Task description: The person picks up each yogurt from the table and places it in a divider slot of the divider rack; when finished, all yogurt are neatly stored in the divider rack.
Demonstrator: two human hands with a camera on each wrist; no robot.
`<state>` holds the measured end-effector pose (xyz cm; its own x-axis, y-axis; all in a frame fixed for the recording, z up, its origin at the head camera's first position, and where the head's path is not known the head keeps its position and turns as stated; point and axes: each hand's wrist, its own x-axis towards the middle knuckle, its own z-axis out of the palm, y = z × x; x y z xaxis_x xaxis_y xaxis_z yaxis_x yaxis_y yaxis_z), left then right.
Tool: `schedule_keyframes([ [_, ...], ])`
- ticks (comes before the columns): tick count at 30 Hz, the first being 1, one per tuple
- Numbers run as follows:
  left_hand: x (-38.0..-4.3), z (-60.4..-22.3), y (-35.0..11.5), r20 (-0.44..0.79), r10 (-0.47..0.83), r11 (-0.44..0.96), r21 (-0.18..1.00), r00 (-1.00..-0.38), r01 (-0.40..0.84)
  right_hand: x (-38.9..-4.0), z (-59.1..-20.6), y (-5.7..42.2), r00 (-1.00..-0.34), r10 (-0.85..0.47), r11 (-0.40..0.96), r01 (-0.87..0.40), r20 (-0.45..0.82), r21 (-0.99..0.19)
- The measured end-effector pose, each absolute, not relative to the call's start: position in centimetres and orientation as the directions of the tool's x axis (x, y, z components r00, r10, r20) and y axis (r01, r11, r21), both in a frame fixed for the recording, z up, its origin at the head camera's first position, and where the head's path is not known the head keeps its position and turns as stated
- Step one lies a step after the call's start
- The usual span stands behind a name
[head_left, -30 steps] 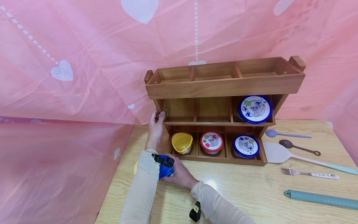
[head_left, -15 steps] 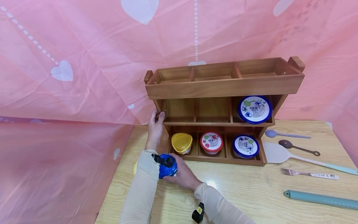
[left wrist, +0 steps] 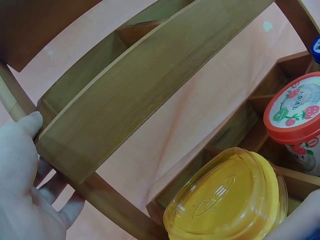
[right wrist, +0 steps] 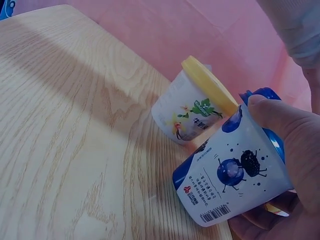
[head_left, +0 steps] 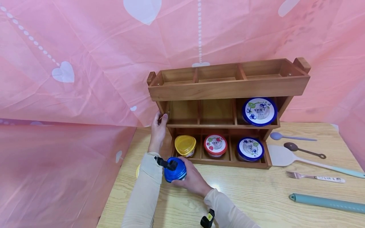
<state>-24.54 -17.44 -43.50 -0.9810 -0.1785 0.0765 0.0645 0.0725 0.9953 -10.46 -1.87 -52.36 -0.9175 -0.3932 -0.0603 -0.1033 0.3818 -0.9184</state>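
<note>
My left hand (head_left: 158, 131) grips the left side post of a three-tier wooden shelf (head_left: 228, 90); in the left wrist view its thumb lies at the tier's corner. In front of the shelf, my right hand (head_left: 195, 180) holds a blue-lidded yogurt cup (right wrist: 240, 167) by its side, thumb near the lid. The left forearm and wrist strap partly cover that cup in the head view. Along the bottom tier stand a yellow-lidded cup (left wrist: 220, 200), a red-lidded cup (head_left: 215, 145) and a blue-lidded cup (head_left: 251, 148). Another blue-lidded cup (head_left: 259, 111) occupies the middle tier's right compartment.
A white cup with a yellow lid (right wrist: 187, 107) stands on the table behind the held cup, mostly hidden by the left forearm in the head view. To the right lie a purple spoon (head_left: 276, 136), brown spoon (head_left: 291, 146), spatula (head_left: 282, 155), fork (head_left: 302, 175) and teal rod (head_left: 328, 201).
My right hand has moved right with the blue-lidded yogurt cup, bringing more of it out from behind the left forearm. The left hand keeps its grip on the shelf post.
</note>
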Motion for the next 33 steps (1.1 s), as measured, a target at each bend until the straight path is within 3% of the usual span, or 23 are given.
schedule_keyframes([
  [16, -24.3, -43.5, -17.6, 0.074, -0.173, 0.102, 0.993, -0.982, 0.057, -9.8, -52.1, 0.2, -0.946, -0.304, 0.379, -0.008, -0.116, -0.925],
  [33, -24.5, -43.7, -17.5, 0.092, -0.183, 0.095, 0.993, -0.979, 0.075, -9.0, -52.1, 1.9, -0.971, -0.224, 0.394, -0.010, -0.086, -0.919],
])
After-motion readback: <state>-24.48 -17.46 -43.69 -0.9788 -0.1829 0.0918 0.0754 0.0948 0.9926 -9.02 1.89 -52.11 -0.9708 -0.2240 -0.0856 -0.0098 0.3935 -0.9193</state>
